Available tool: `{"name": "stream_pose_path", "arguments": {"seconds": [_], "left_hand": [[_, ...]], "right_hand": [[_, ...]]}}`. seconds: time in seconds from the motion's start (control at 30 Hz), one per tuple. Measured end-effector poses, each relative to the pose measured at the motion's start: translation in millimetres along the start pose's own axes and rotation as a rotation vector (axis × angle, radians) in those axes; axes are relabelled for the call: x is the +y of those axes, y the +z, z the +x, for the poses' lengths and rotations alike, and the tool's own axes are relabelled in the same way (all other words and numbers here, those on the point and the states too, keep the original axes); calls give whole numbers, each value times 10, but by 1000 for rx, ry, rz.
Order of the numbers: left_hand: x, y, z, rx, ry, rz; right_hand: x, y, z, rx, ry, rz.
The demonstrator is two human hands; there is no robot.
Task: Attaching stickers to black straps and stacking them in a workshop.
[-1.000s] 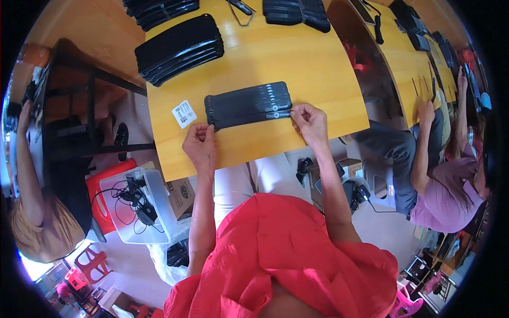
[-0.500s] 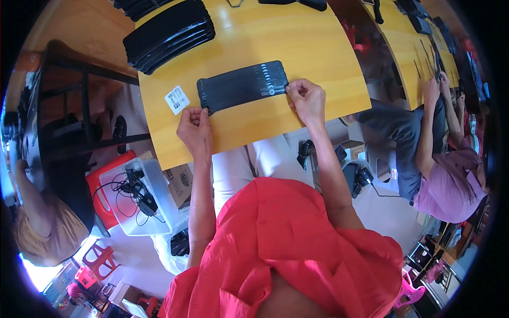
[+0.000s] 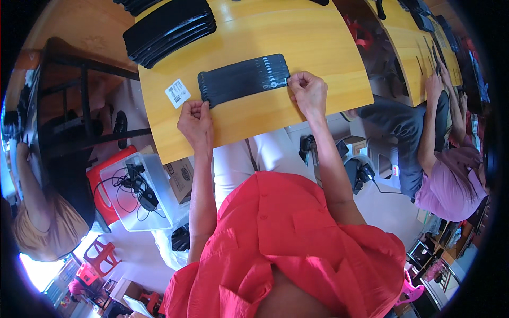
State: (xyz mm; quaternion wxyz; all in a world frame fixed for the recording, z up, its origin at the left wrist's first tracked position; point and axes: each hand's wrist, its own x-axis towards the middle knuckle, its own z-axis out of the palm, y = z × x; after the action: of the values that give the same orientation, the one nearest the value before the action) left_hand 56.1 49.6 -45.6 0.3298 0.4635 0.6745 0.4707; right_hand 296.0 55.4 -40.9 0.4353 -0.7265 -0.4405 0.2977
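A flat, dark, oblong packet (image 3: 238,80) with a row of small pale marks near its right end lies on the yellow table (image 3: 318,47) in front of me. My left hand (image 3: 196,124) pinches its lower left corner between thumb and fingers. At the packet's right edge, my right hand (image 3: 309,94) has thumb and forefinger closed on the lower corner. What material the packet is made of I cannot tell. Just left of it, close above my left hand, lies a white printed label (image 3: 177,93).
A stack of similar black packets (image 3: 169,33) stands at the table's far left. Below the left edge is a clear plastic bin (image 3: 159,212) with cables, beside a red stool (image 3: 110,177). To the right a co-worker in a purple shirt (image 3: 450,183) handles thin dark strips at another table.
My hands keep the same pinch on the packet's two lower corners. The whole view has shifted slightly, with dark items at the table's far edge now mostly out of sight.
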Motion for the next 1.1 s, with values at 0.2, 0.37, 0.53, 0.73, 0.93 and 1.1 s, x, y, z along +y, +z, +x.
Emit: {"name": "stream_pose_path", "arguments": {"seconds": [0.2, 0.37, 0.53, 0.73, 0.93, 1.1], "left_hand": [[-12, -8, -4, 1, -8, 28], [12, -9, -6, -7, -9, 55], [8, -12, -3, -12, 1, 34], [52, -13, 10, -13, -33, 64], [47, -18, 66, -16, -16, 126], [30, -55, 160, -24, -16, 224]], "right_hand": [[37, 11, -6, 15, 11, -37], [59, 21, 5, 32, -13, -63], [59, 28, 8, 49, -12, -61], [79, 45, 28, 35, 14, -66], [32, 26, 72, 12, 51, -101], [94, 29, 147, -6, 47, -104]]}}
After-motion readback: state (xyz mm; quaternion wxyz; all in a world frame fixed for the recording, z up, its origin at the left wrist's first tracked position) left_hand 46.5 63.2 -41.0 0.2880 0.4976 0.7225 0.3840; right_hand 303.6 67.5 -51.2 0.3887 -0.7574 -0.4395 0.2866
